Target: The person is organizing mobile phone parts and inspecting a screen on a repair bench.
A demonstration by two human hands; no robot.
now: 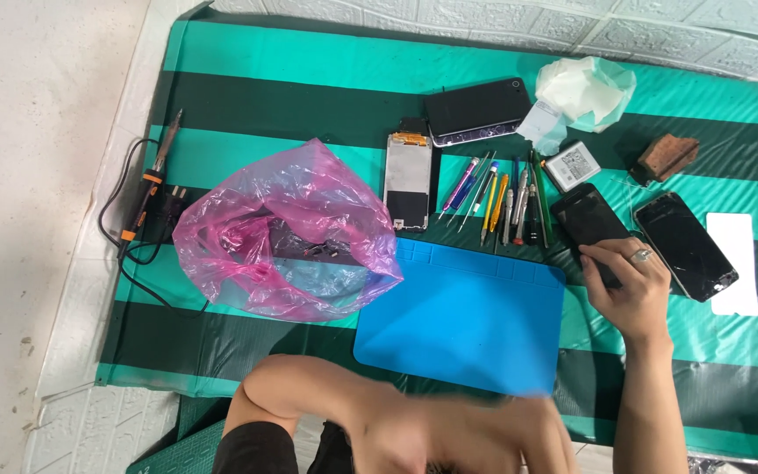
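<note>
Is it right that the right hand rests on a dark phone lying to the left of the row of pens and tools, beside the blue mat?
Not quite. In the head view the right hand rests on the dark phone, but that phone lies to the right of the row of pens and tools, not the left. It is beside the blue mat.

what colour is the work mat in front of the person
Bright blue work mat, lying on the green-striped cloth; only the head view shows it.
</note>
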